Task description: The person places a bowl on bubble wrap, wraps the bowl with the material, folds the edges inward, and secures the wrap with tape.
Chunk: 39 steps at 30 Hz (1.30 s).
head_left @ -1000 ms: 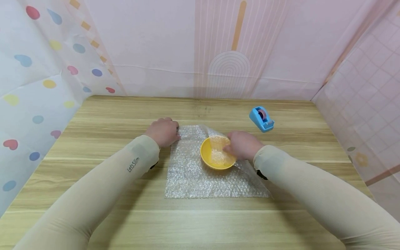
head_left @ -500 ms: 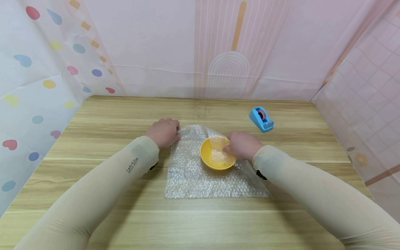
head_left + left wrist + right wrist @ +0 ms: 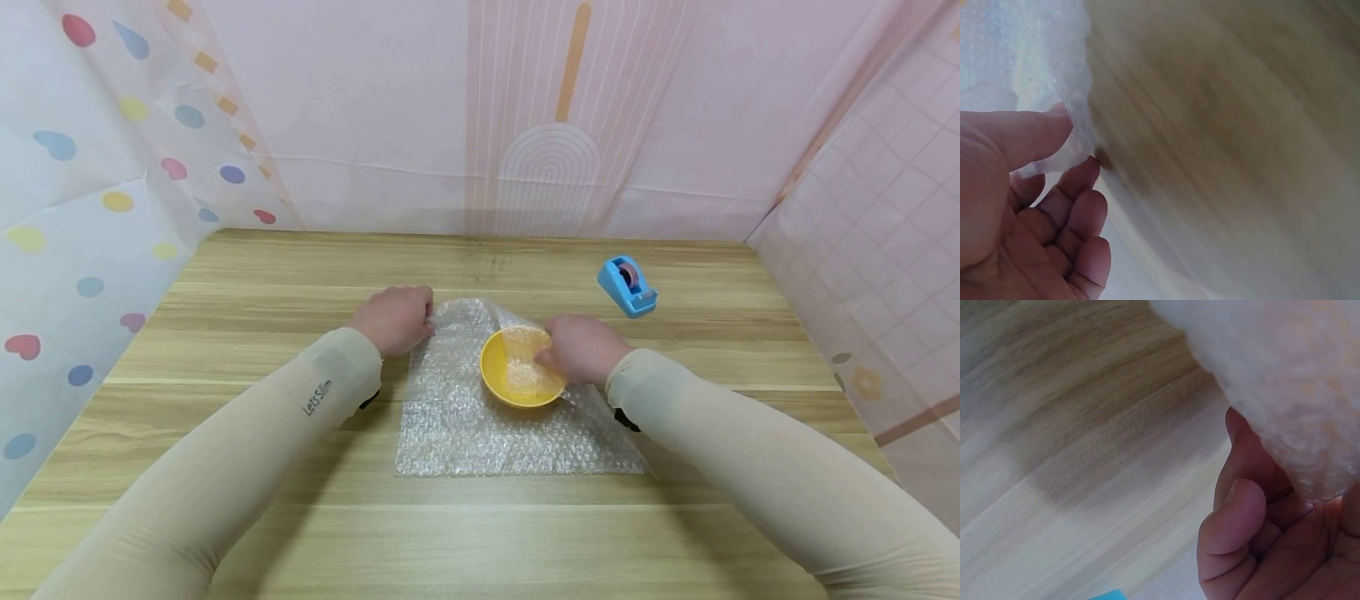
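Note:
A sheet of bubble wrap (image 3: 457,417) lies on the wooden table with a yellow bowl (image 3: 493,367) on it. The sheet's right part is folded up over the bowl's rim and down into it. My right hand (image 3: 588,348) grips the bowl's right side through this fold, thumb inside the bowl; in the right wrist view the bubble wrap (image 3: 1291,394) covers the bowl's wall. At the sheet's far left corner my left hand (image 3: 393,319) pinches the edge between thumb and forefinger. The left wrist view has that pinched corner (image 3: 1075,134) slightly lifted, the other fingers loosely curled.
A blue tape dispenser (image 3: 628,287) with a pinkish roll stands beyond my right hand, toward the back right of the table (image 3: 480,542). Patterned sheets (image 3: 375,108) hang behind the table and along both sides.
My left hand has shifted very slightly, and the bubble wrap's far left corner has risen a little with it. The right hand and the bowl stay where they were.

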Each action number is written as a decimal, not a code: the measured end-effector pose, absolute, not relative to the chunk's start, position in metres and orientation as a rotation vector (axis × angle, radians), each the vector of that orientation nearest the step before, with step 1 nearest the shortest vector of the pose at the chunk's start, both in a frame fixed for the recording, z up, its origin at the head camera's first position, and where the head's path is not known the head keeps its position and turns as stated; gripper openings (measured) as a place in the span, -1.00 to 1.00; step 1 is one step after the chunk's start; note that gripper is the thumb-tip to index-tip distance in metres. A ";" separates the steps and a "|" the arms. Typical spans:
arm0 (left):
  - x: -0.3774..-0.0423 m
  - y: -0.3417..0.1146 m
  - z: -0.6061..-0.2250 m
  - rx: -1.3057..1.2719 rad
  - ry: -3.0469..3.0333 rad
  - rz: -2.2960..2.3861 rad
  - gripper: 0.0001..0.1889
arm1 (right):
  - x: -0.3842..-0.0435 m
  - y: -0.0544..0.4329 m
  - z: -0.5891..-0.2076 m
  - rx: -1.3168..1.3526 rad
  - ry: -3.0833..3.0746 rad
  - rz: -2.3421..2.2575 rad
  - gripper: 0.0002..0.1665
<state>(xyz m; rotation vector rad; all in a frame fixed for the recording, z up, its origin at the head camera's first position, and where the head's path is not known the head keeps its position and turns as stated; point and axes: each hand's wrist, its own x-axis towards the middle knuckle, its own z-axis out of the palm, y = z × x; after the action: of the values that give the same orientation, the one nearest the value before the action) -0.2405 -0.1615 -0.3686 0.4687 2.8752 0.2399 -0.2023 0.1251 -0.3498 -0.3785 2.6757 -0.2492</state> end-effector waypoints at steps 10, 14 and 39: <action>-0.236 -0.160 -0.366 0.405 2.858 0.444 -0.81 | -0.202 0.125 -0.350 -0.371 2.679 -0.250 -0.46; -0.235 -0.160 -0.364 0.382 2.851 0.527 -0.68 | -0.203 0.125 -0.350 -0.363 2.677 -0.247 -0.44; -0.232 -0.156 -0.356 0.306 2.801 0.820 -0.44 | -0.202 0.123 -0.351 -0.365 2.692 -0.247 -0.50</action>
<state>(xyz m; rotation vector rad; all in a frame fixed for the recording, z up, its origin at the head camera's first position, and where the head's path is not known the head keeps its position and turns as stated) -0.2323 -0.1560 -0.3564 0.3061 2.8005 0.8201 -0.2021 0.1232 -0.3508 -0.3648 2.6921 -0.2465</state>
